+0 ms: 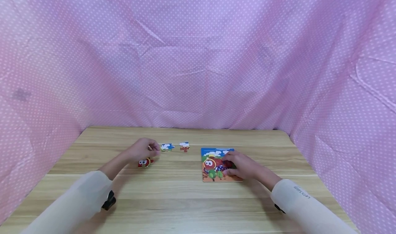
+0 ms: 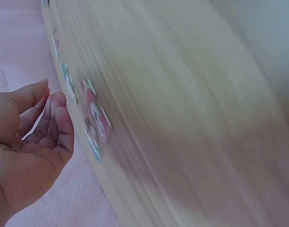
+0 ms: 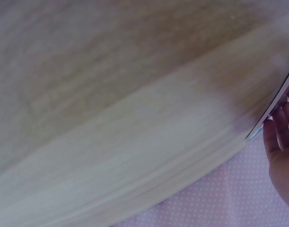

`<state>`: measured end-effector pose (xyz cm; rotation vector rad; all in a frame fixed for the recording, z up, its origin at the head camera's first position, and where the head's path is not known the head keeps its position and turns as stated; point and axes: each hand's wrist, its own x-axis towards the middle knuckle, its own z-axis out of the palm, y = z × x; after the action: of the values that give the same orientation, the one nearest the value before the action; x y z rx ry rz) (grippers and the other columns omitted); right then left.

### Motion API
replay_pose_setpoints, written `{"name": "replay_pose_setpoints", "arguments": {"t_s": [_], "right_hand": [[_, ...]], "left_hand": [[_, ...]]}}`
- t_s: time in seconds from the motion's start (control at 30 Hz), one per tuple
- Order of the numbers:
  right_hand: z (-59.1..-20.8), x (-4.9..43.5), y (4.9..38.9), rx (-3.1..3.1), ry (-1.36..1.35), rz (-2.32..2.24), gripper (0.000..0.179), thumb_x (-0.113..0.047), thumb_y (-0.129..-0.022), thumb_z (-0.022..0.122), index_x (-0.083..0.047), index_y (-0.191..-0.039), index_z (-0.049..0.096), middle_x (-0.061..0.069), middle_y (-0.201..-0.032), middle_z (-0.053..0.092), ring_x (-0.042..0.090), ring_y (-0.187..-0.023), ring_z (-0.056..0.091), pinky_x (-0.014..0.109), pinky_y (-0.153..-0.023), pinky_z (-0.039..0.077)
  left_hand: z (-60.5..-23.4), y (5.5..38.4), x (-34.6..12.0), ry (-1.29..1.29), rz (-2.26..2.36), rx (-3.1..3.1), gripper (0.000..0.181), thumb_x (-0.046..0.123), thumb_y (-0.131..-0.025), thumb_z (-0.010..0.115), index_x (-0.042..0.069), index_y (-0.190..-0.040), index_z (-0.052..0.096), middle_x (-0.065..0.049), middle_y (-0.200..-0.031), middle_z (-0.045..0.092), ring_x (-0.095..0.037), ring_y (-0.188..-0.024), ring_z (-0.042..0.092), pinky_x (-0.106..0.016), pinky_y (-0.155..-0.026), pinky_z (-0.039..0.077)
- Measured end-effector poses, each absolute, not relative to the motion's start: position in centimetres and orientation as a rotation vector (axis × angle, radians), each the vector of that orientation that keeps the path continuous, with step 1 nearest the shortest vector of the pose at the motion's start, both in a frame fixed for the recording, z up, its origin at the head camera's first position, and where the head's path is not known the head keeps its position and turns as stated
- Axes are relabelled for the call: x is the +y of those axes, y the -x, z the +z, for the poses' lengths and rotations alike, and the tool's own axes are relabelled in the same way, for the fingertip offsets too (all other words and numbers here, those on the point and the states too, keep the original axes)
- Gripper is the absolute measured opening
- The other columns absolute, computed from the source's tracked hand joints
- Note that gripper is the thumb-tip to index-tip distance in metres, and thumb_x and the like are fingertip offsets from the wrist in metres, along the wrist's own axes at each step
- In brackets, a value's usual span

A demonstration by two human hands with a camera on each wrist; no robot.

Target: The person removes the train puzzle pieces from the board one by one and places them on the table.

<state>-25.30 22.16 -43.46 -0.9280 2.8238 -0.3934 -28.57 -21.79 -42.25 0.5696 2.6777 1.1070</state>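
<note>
A square jigsaw puzzle (image 1: 208, 175) with a red cartoon figure and a blue sky lies flat on the table. My right hand (image 1: 242, 165) is over its right part, the fingers and thumb spread on the picture; what lies beneath them is hidden. In the right wrist view, the fingers (image 3: 284, 127) reach the board at the frame's edge. My left hand (image 1: 143, 149) hovers with loosely curled fingers and nothing visible in them. Beside it lie a red puzzle piece with eyes (image 1: 143, 163) and a blue-and-white piece (image 1: 167, 147).
Another loose puzzle piece (image 1: 184, 146), white and red, lies between the left hand and the board. The wooden table (image 1: 173, 199) ends at a pink dotted cloth (image 1: 198, 72) that hangs behind and at both sides.
</note>
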Motion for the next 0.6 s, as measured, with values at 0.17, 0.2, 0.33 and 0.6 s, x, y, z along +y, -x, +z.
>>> {"name": "replay_pose_setpoints", "arguments": {"t_s": [0.17,0.2,0.33,0.6], "right_hand": [[-43.5,22.2,25.2,2.832,0.93,-0.378,0.051,-0.044,-0.094,0.072,-0.014,-0.135,0.066,0.011,-0.138,0.06,0.031,-0.126,0.055,0.053,-0.107,0.046],[-43.5,22.2,25.3,2.833,0.93,-0.376,0.051,-0.044,-0.094,0.072,-0.015,-0.136,0.066,0.011,-0.138,0.06,0.031,-0.126,0.055,0.053,-0.107,0.046],[-43.4,22.2,25.2,2.832,0.949,-0.377,0.051,-0.044,-0.094,0.073,-0.015,-0.135,0.066,0.011,-0.138,0.06,0.032,-0.127,0.055,0.055,-0.107,0.045],[-43.1,22.2,25.3,2.826,0.974,-0.371,0.05,-0.044,-0.094,0.073,-0.013,-0.132,0.067,0.007,-0.132,0.063,0.027,-0.122,0.057,0.051,-0.106,0.046]], "left_hand": [[-42.2,29.0,-19.7,-0.641,1.09,2.664,0.005,0.004,-0.094,0.072,0.003,-0.099,0.071,-0.001,-0.092,0.068,-0.016,-0.087,0.063,-0.032,-0.077,0.056],[-42.3,29.0,-19.3,-0.658,1.079,2.666,0.005,0.004,-0.094,0.072,0.003,-0.098,0.071,-0.001,-0.091,0.068,-0.016,-0.087,0.063,-0.032,-0.078,0.056],[-42.2,29.2,-17.6,-0.733,1.052,2.67,0.004,0.005,-0.093,0.073,0.003,-0.097,0.071,-0.001,-0.091,0.069,-0.014,-0.086,0.063,-0.032,-0.08,0.055],[-42.4,29.3,-13.9,-0.751,1.073,2.629,0.004,0.006,-0.095,0.072,0.004,-0.099,0.071,0.0,-0.092,0.068,-0.014,-0.087,0.063,-0.03,-0.079,0.055]]}}
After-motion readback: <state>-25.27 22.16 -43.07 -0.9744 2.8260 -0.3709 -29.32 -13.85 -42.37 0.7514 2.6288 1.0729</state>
